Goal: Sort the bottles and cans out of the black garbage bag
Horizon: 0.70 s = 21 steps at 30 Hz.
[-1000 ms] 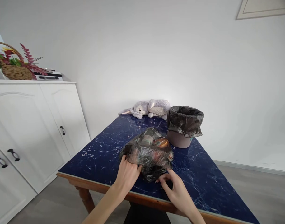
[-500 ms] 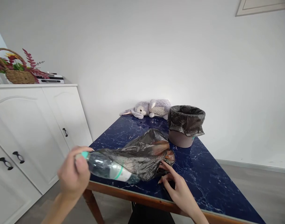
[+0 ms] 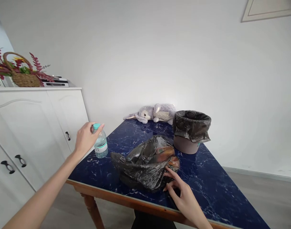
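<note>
Bottle (image 3: pixel 101 147) drawn out of black bag (image 3: pixel 143 173) since earlier frame; now held upright at left side of counter (image 3: pixel 207 181), cap (image 3: pixel 96 126) gripped by left hand (image 3: pixel 85 139). Bag touched by half-curled right hand (image 3: pixel 182 192); pinch cannot be confirmed.

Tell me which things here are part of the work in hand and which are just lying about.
In use:
clear bottle, in left hand
black plastic bag, touched by right hand

Apparently lying about:
plush animal
flower basket
lined bin, untouched
</note>
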Each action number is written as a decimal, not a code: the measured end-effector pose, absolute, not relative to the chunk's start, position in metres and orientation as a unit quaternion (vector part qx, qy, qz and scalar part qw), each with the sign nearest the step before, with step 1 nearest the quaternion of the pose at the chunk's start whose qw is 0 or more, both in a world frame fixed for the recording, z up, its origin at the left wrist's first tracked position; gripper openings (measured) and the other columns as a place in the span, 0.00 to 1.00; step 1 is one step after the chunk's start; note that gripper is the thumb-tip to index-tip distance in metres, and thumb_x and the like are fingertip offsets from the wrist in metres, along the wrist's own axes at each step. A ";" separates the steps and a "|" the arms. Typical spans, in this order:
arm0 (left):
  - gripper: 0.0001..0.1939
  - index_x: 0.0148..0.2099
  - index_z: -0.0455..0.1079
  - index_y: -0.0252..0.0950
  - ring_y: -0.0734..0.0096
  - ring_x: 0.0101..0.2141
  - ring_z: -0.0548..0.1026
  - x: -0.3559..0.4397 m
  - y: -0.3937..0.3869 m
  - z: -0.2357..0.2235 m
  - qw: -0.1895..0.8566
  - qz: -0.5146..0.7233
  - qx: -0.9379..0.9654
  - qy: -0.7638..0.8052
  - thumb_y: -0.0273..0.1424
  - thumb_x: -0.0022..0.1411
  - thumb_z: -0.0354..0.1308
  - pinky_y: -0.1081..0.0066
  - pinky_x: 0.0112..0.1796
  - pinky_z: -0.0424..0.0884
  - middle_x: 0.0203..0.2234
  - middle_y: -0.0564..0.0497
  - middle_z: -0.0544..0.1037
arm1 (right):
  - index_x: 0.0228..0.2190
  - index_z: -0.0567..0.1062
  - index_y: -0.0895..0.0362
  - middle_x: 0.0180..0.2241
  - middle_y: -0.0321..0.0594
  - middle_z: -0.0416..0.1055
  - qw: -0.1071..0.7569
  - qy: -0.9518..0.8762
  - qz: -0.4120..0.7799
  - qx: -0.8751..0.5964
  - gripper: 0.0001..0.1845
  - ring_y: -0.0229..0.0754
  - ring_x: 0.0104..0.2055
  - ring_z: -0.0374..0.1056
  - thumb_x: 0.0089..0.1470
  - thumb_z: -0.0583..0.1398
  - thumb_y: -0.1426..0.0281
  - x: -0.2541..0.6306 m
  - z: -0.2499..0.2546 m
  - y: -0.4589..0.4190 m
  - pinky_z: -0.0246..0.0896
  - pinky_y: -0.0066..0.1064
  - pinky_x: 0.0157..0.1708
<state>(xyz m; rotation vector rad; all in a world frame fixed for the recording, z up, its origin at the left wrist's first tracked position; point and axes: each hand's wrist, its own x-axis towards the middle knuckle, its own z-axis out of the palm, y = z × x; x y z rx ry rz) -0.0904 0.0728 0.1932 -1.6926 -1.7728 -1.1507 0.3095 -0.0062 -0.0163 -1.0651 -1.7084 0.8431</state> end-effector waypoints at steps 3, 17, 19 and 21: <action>0.21 0.36 0.71 0.38 0.65 0.30 0.70 -0.096 0.101 0.181 0.187 -0.364 -0.621 -0.668 0.51 0.68 0.55 0.69 0.35 0.63 0.27 0.52 0.71 | 0.70 0.62 0.51 0.55 0.51 0.77 0.463 -0.690 0.342 -0.438 0.30 0.45 0.40 0.79 0.70 0.55 0.60 0.309 -0.015 -0.007 0.75 0.41 0.49; 0.47 0.67 0.54 0.36 0.41 0.53 0.78 -0.110 0.100 0.087 -0.078 -0.463 -0.468 -0.749 0.60 0.59 0.61 0.54 0.49 0.74 0.57 0.32 0.76 | 0.69 0.62 0.48 0.56 0.50 0.77 0.461 -0.681 0.352 -0.447 0.30 0.45 0.39 0.79 0.69 0.55 0.61 0.311 -0.017 -0.007 0.77 0.39 0.45; 0.45 0.67 0.53 0.37 0.43 0.53 0.78 -0.104 0.108 0.080 -0.086 -0.471 -0.471 -0.741 0.60 0.61 0.59 0.55 0.50 0.74 0.58 0.32 0.76 | 0.68 0.64 0.48 0.55 0.50 0.77 0.464 -0.679 0.350 -0.448 0.29 0.45 0.39 0.79 0.69 0.56 0.62 0.311 -0.017 -0.007 0.77 0.38 0.44; 0.43 0.66 0.54 0.38 0.45 0.54 0.78 -0.097 0.119 0.078 -0.086 -0.477 -0.478 -0.732 0.59 0.61 0.60 0.55 0.52 0.73 0.58 0.34 0.76 | 0.68 0.64 0.48 0.54 0.50 0.77 0.466 -0.682 0.346 -0.446 0.29 0.45 0.39 0.79 0.69 0.56 0.62 0.311 -0.018 -0.006 0.77 0.39 0.45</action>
